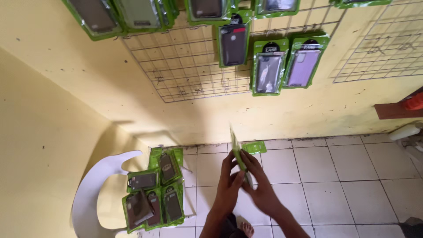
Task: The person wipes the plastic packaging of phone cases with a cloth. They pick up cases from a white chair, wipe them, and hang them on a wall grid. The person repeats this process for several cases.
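A: The thin green phone-case pack (238, 152) in the hands shows only its edge. Its front is turned away, and fingers of the left hand (229, 185) and right hand (260, 187) cover its lower part.

B: Both arms run off the bottom edge. A bare foot (246, 229) peeks out under them, half hidden.

A: The top row of green packs on the wire wall grid (189, 66) is cut off by the top edge.

B: The white plastic chair (94, 189) is cut at the bottom. The stacked green packs on the chair (152, 194) hide its seat.

A: The orange thing on the brown shelf (414, 101) is blurry and cut by the right edge.
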